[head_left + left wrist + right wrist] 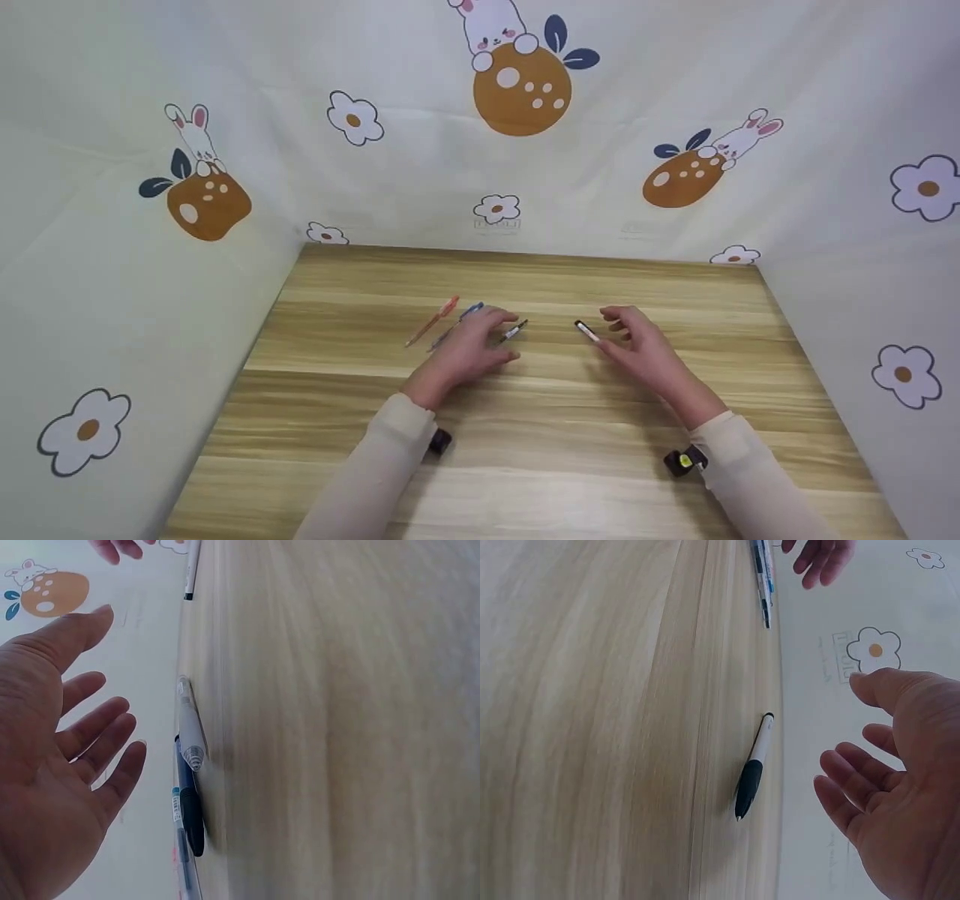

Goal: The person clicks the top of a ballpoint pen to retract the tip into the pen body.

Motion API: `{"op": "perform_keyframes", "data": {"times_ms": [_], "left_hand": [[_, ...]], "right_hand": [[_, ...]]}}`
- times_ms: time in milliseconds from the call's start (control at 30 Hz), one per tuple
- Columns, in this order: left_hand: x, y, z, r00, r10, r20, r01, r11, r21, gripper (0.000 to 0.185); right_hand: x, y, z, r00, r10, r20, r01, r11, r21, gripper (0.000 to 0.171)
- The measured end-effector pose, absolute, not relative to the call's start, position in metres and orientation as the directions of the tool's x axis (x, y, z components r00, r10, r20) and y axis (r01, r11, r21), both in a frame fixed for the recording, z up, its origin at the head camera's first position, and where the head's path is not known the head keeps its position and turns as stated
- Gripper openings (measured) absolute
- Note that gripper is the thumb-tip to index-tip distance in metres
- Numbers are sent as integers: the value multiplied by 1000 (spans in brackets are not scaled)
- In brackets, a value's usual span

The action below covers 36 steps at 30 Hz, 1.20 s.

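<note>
My left hand (471, 349) hovers over several pens on the wooden table, fingers relaxed and apart. Part of a slim pen with a dark end (514, 331) shows between its thumb and fingers. A blue-topped pen (471, 310) lies partly hidden behind that hand, and an orange-red pen (433, 320) is just left of it. In the left wrist view, the palm is bare beside a pale pen (190, 727) and a dark-gripped pen (192, 817). My right hand (643, 349) is held loosely near a white pen with black ends (754, 761), holding nothing.
The wooden tabletop (555, 465) meets a cream sheet (420, 172) printed with rabbits, oranges and flowers at the back and both sides. A small black device (679, 462) is worn at the right wrist, another (439, 442) at the left.
</note>
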<state>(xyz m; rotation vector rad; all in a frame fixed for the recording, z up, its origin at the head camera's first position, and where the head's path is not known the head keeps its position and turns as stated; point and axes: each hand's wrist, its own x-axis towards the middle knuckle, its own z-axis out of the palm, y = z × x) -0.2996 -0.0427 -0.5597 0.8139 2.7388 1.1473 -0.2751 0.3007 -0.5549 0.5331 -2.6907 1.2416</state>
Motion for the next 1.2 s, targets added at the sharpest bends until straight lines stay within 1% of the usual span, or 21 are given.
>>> {"op": "perform_keyframes", "data": {"times_ms": [367, 500, 700, 900, 1033, 1200], "left_hand": [[-300, -46, -560, -852, 506, 134, 446, 569, 691, 61], [-300, -47, -560, -858, 497, 127, 434, 571, 697, 60], [-300, -48, -559, -852, 501, 149, 446, 549, 707, 59], [-300, -49, -559, -850, 505, 151, 440, 522, 731, 57], [-300, -49, -559, -845, 513, 149, 440, 512, 738, 57], [-299, -49, -559, -850, 507, 142, 431, 516, 740, 56]], "right_hand": [[-272, 309, -561, -935, -265, 235, -353, 641, -682, 53], [-272, 313, -564, -945, -264, 195, -324, 654, -684, 52], [-272, 318, -570, -954, -261, 145, -288, 672, -682, 52], [-273, 319, -573, -957, -268, 115, -269, 659, -702, 50], [-274, 318, -576, -959, -266, 103, -261, 672, -693, 48], [-274, 317, -577, -954, -279, 112, -279, 686, -672, 43]]}}
